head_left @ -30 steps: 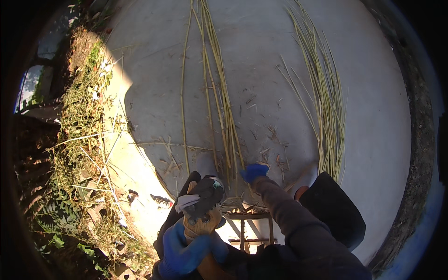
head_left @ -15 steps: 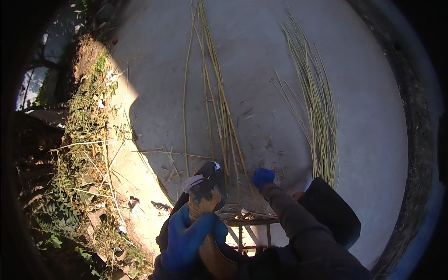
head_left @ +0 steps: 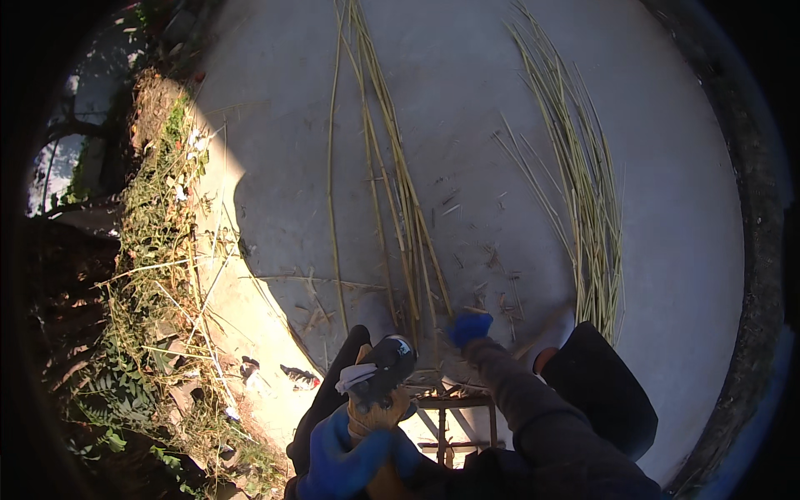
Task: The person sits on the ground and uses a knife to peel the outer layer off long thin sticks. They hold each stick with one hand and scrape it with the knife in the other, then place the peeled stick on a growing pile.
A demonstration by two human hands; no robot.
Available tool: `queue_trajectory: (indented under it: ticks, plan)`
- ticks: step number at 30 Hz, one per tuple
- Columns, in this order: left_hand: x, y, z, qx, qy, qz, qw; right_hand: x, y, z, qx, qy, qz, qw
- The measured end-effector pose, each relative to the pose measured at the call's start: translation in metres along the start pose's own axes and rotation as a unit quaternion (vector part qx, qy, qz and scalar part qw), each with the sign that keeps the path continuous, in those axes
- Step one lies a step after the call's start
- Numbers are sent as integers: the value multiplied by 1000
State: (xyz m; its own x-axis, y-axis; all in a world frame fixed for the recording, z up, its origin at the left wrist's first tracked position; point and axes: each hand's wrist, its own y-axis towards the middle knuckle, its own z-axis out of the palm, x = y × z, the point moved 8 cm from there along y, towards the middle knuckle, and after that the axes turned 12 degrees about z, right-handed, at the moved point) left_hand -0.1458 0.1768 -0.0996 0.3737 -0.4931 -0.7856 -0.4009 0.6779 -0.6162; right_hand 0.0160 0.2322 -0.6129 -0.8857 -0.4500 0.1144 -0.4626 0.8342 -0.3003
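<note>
My left hand (head_left: 379,392) wears a tan and black glove below a blue sleeve. It is closed around a dark object with a whitish patch (head_left: 385,364), held over my lap. My right hand (head_left: 470,327), in a blue glove on a grey sleeve, reaches forward and is curled at the near ends of a bundle of long yellow cane strips (head_left: 398,185). This bundle runs away from me across the concrete floor (head_left: 467,108). A short strip end shows at the top of the blue glove. What lies inside the glove is hidden.
A second bundle of thin greenish strips (head_left: 583,192) lies to the right. A small wooden frame (head_left: 454,404) stands between my knees, with shavings scattered in front of it. Weeds, dirt and litter (head_left: 158,275) edge the concrete on the left. My dark trouser leg (head_left: 600,392) is at the right.
My left hand rose toward the strips and has come back down toward my lap. My right hand stays at the near ends of the middle bundle. The view has shifted slightly.
</note>
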Motion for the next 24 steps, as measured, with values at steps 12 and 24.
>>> queue_trajectory:
  ticks: [12,24]
  plan:
    - [-9,3,15,6,-93,60,994,-39,11,-157,9,284,16,959]
    - [7,4,12,1,-95,217,972,-63,-50,-474,167,767,-31,619]
